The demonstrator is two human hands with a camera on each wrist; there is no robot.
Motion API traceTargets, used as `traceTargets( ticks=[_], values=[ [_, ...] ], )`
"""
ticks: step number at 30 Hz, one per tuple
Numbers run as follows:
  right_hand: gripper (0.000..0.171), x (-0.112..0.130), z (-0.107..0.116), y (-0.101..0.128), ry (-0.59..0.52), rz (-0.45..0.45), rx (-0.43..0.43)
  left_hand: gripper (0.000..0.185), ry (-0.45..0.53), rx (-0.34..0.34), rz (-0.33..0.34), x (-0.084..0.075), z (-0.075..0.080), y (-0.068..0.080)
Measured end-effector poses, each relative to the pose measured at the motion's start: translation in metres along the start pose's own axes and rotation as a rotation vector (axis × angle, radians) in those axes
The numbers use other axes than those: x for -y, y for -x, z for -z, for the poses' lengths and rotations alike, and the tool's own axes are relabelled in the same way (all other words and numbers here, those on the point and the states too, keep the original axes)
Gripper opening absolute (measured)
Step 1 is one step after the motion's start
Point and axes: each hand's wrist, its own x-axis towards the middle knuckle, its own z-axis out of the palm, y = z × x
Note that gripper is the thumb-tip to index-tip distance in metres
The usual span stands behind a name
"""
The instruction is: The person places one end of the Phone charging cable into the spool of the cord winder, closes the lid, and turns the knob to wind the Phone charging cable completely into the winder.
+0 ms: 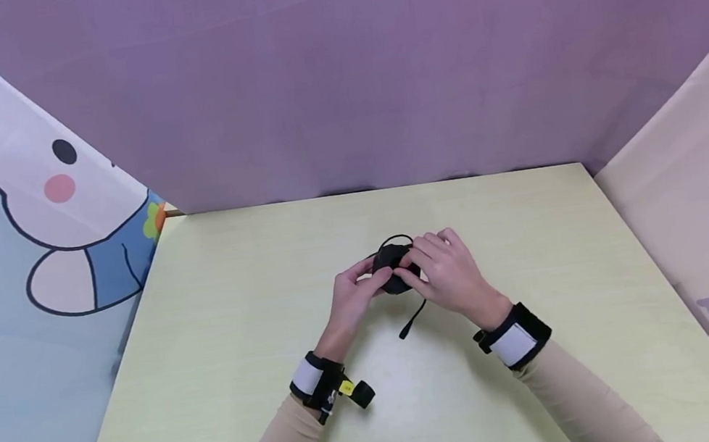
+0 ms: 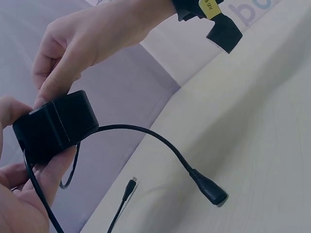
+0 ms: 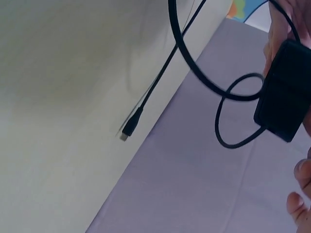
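Above the middle of the table, my left hand (image 1: 352, 300) holds a black box with cables (image 1: 395, 286), thumb on one side and fingers on the other. My right hand (image 1: 453, 275) comes from the right, its bent thumb and forefinger meeting at the box's near face. The left wrist view shows the seamed black casing (image 2: 73, 116) with right fingertips against its top; fingers hide part of that face. One cable ends in a thick black connector (image 2: 209, 189) hanging toward the table. Another ends in a slim plug (image 3: 130, 127) with a metal tip. A thin loop (image 3: 218, 121) curves beside the casing.
The pale table (image 1: 251, 408) lies beneath both hands. A purple cloth (image 1: 366, 88) stands behind its far edge, with printed cloths at left (image 1: 20, 397) and right (image 1: 688, 212). Black bands (image 1: 519, 337) circle both wrists, and a small black camera (image 1: 362, 393) juts from the left one.
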Motion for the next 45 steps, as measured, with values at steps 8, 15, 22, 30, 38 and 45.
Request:
traceTargets(
  ticks=[8,15,22,30,38,45],
  values=[
    [0.023,0.009,-0.009,0.003,0.026,-0.107,-0.049,0.041,-0.032,-0.024,-0.009,-0.001,-0.001,0.001],
    [0.020,0.020,-0.013,0.001,0.023,-0.199,-0.100,0.040,-0.081,-0.032,-0.042,-0.001,-0.001,0.001],
    [0.020,0.030,-0.012,-0.001,-0.025,-0.315,-0.096,0.042,-0.087,-0.013,-0.046,0.000,-0.002,0.001],
    [0.018,0.037,-0.012,0.000,-0.087,-0.449,-0.139,0.043,-0.091,0.018,-0.055,0.001,-0.005,0.002],
    [0.019,0.043,-0.013,-0.001,-0.158,-0.576,-0.143,0.042,-0.103,0.012,-0.067,0.004,-0.006,0.003],
    [0.020,0.042,-0.012,-0.001,-0.182,-0.599,-0.114,0.041,-0.098,0.002,-0.086,0.006,-0.004,0.001]
  ],
)
